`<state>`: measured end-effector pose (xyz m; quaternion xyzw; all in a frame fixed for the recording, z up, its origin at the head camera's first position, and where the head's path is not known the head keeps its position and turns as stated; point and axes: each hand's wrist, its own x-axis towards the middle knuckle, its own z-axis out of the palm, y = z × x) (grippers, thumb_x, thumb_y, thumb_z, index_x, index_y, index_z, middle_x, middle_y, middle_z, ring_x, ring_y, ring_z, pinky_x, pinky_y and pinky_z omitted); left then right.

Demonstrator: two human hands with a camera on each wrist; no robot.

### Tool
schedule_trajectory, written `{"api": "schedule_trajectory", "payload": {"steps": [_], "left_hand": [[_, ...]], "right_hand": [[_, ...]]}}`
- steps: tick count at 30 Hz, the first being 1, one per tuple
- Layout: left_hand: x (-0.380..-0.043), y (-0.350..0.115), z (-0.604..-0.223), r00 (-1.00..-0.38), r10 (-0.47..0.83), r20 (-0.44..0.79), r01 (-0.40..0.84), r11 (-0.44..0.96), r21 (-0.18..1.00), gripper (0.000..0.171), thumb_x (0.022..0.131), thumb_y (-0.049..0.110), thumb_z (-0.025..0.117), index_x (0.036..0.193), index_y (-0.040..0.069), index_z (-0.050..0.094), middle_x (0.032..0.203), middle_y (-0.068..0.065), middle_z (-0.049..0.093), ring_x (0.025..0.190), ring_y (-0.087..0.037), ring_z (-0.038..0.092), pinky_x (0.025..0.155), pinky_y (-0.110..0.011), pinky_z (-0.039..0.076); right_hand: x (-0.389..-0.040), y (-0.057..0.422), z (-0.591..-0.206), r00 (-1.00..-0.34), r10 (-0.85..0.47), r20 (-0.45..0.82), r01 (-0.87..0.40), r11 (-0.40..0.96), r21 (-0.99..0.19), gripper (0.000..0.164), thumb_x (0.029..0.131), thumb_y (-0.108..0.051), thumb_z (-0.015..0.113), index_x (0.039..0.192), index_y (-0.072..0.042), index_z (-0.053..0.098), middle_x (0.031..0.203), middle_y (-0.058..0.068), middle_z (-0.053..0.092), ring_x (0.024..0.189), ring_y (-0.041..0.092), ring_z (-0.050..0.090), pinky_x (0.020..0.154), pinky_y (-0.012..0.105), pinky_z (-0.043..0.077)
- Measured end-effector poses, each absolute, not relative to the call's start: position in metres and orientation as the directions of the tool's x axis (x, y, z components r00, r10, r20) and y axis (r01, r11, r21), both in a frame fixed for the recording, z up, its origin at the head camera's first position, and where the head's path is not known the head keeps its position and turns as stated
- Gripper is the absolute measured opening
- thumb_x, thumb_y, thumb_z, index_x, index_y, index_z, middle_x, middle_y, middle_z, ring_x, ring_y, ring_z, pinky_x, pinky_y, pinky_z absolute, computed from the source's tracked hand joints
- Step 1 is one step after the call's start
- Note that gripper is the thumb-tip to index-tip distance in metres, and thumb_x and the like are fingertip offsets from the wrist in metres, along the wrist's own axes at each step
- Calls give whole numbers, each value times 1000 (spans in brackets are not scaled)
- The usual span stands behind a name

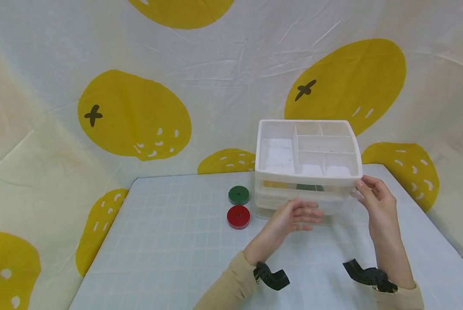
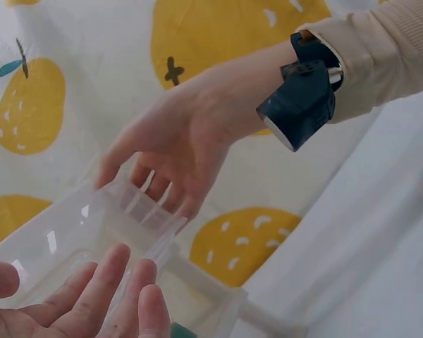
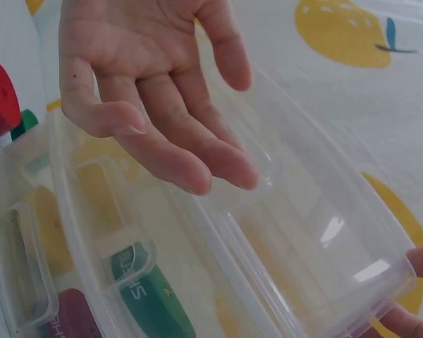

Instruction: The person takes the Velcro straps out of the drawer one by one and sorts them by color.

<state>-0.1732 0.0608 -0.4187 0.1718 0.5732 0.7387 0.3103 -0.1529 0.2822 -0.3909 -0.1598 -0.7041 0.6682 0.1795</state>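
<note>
the right hand (image 1: pixel 378 200) reaches to the right front corner of the white drawer organizer (image 1: pixel 307 177), with its forearm rising from below, and it grasps that corner near the upper rim, thumb and fingers bent around the plastic. the left hand (image 1: pixel 297 214) comes in from the lower left and is released, its fingers spread loosely and pointing across the organizer's front toward its right side; i cannot tell whether the fingertips touch the drawers. there are two beige sleeves (image 1: pixel 229 286) and two black wrist mounts (image 1: pixel 272 277), one on each arm, both nearer the viewer than the organizer. the organizer, one in all, stands on the desk (image 1: pixel 169 241), and its open top has six compartments, one large at the left and five smaller at the right. two discs lie on the desk just left of the organizer: one green disc (image 1: pixel 233 196) and, nearer the viewer, one red disc (image 1: pixel 238 220). through the organizer's clear plastic, the right wrist view shows one green piece (image 3: pixel 151 299) and one dark red piece (image 3: pixel 74 317), each at a different level. behind the organizer hangs a pale cloth (image 1: pixel 223 64) with yellow fruit shapes.
</note>
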Motion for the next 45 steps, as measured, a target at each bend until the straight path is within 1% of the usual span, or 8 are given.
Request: {"api": "schedule_trajectory", "payload": {"steps": [4, 8, 11, 15, 17, 19, 37, 45], "left_hand": [[-177, 61, -418, -740, 666, -90, -252, -151, 956, 46, 100, 46, 36, 126, 17, 60, 121, -2, 69, 111, -15, 65, 94, -32, 51], [-182, 62, -417, -734, 672, -97, -263, -150, 953, 45, 100, 46, 36, 125, 17, 60, 122, -1, 68, 112, -14, 65, 96, -33, 51], [-186, 63, -417, -733, 672, -108, -274, -146, 951, 44, 100, 47, 37, 125, 18, 59, 122, -1, 68, 112, -14, 65, 97, -34, 51], [-190, 64, -416, -730, 674, -117, -287, -146, 947, 46, 99, 49, 37, 125, 19, 60, 123, -1, 67, 113, -15, 64, 98, -35, 50], [-192, 64, -417, -726, 678, -114, -287, -148, 946, 47, 99, 49, 37, 125, 18, 59, 124, -2, 67, 113, -16, 64, 99, -36, 49], [-194, 64, -417, -725, 679, -112, -286, -148, 947, 47, 99, 49, 36, 126, 17, 59, 124, -3, 67, 114, -17, 64, 100, -37, 49], [-201, 65, -414, -716, 690, -105, -292, -160, 943, 48, 100, 48, 35, 129, 16, 58, 122, -3, 68, 112, -16, 65, 99, -35, 50], [-199, 65, -418, -716, 690, -103, -289, -159, 944, 48, 100, 48, 35, 128, 17, 58, 125, -6, 67, 114, -18, 64, 100, -35, 49]], "right_hand": [[-153, 282, -391, -878, 477, 31, 1, 67, -998, 48, 90, -43, 62, 130, -19, 53, 117, -17, 53, 110, 0, 49, 119, 46, 26], [-153, 282, -391, -874, 485, 32, 8, 79, -997, 49, 90, -43, 62, 131, -19, 53, 117, -18, 53, 110, 0, 49, 117, 47, 28], [-153, 282, -391, -875, 483, 43, -5, 79, -997, 48, 89, -42, 63, 130, -18, 54, 117, -16, 54, 109, 0, 51, 112, 32, 37], [-153, 282, -391, -875, 480, 61, -37, 60, -998, 47, 89, -40, 65, 128, -15, 55, 116, -14, 54, 108, 1, 53, 86, 9, 48], [-154, 281, -391, -876, 477, 70, -52, 51, -997, 46, 89, -39, 65, 127, -15, 55, 115, -14, 55, 107, 1, 53, 78, 5, 48], [-154, 281, -392, -877, 474, 76, -65, 40, -997, 45, 89, -38, 65, 126, -14, 55, 115, -13, 55, 107, 1, 54, 75, 3, 48], [-153, 281, -393, -886, 454, 89, -90, 20, -996, 44, 89, -37, 65, 125, -14, 55, 113, -12, 55, 105, 2, 54, 74, 3, 48], [-153, 281, -394, -884, 457, 94, -91, 28, -995, 44, 89, -37, 65, 126, -14, 56, 114, -12, 55, 106, 2, 54, 74, 4, 48]]}}
